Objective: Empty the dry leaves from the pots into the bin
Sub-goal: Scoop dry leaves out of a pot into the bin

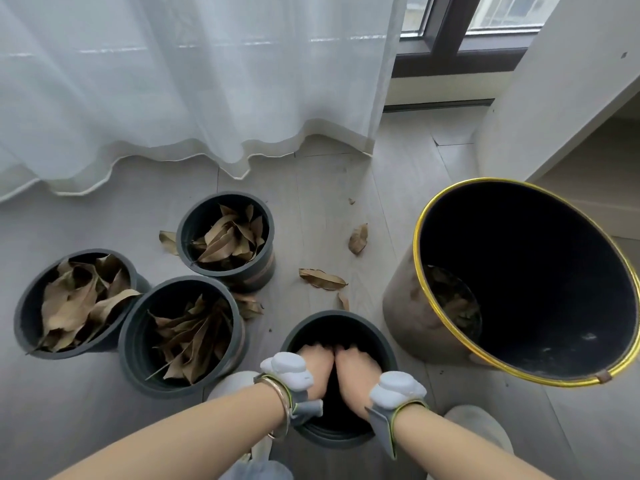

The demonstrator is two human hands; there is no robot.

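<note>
floor: pale grey wood-look planks, loose dry brown leaves | backdrop: sheer white curtain, dark-framed window | left hand, right hand reach into near dark round plastic pot; fingertips hidden, grip unclear | gold-rimmed black bin right

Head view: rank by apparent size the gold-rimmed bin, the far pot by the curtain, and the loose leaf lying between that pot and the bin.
1. gold-rimmed bin, largest, though it is also nearer the camera.
2. far pot.
3. loose leaf, smallest.
</note>
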